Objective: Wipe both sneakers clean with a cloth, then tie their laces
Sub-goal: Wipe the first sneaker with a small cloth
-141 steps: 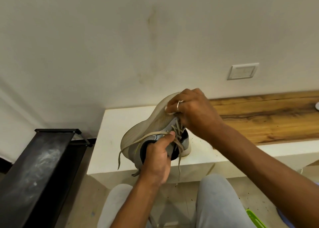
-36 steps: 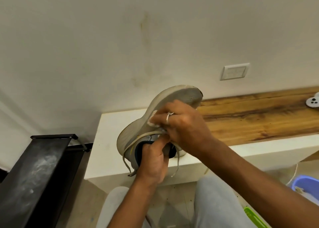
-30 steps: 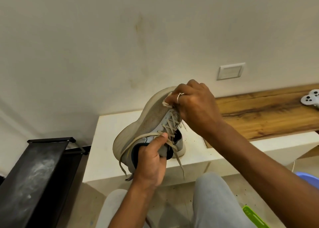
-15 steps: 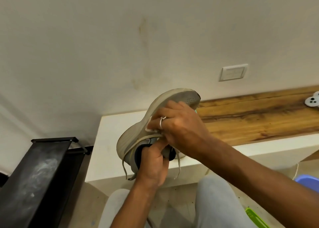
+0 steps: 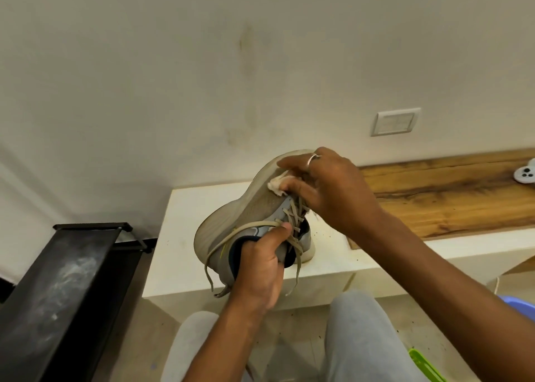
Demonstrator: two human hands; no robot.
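step: wiping sneaker point(image 5: 246, 216) | left hand point(image 5: 260, 266) grips collar | right hand point(image 5: 327, 187) fingers pinch cloth point(image 5: 276, 183) | you: press firmly, short strokes, avoid loose laces point(image 5: 295, 231)

One sneaker point(image 5: 249, 216) is seen: beige-grey upper, thick off-white sole, dark navy collar lining. It is tipped on its side, toe raised and away, heel low, sole turned left. It is held up over the white ledge point(image 5: 185, 237); contact with it cannot be told. The collar is gripped by the left hand point(image 5: 260, 266). The beige laces point(image 5: 291, 215) are criss-crossed through the eyelets, untied, loose ends hanging below the heel. The cloth point(image 5: 276, 183), a small white wad, is pinched by the right hand point(image 5: 333, 190) and pressed on the upper beside the sole edge.
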